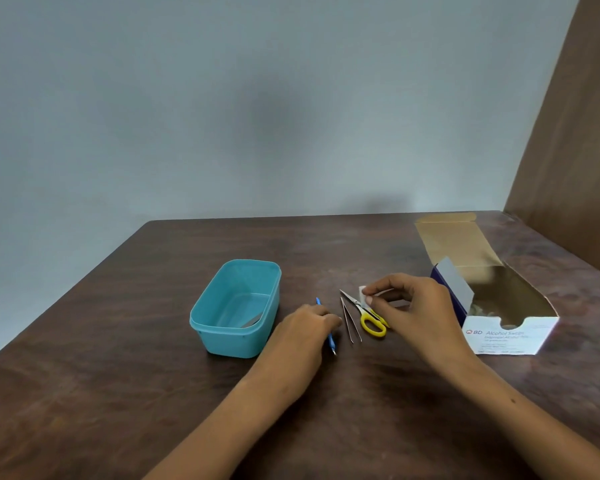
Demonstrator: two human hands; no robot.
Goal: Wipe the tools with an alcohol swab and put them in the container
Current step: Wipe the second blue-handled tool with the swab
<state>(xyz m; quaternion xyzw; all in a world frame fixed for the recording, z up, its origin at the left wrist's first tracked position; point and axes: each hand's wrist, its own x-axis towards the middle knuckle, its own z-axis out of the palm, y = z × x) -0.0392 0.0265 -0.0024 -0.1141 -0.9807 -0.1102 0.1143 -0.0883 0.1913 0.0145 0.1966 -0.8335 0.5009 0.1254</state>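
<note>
A teal plastic container [236, 308] stands on the brown table, with one grey metal tool [252, 321] lying inside. To its right lie a thin blue-handled tool [330, 337], steel tweezers [350, 320] and small scissors with yellow handles [368, 315]. My left hand [307, 327] lies over the blue-handled tool with its fingers curled on it. My right hand [409, 303] hovers above the scissors and pinches a small white alcohol swab [362, 293] between thumb and fingertips.
An open white box of alcohol swabs [510, 336] sits at the right, its lid flap folded back toward the wall. A brown panel [575, 168] rises at the far right. The table [118, 393] ends at the left edge.
</note>
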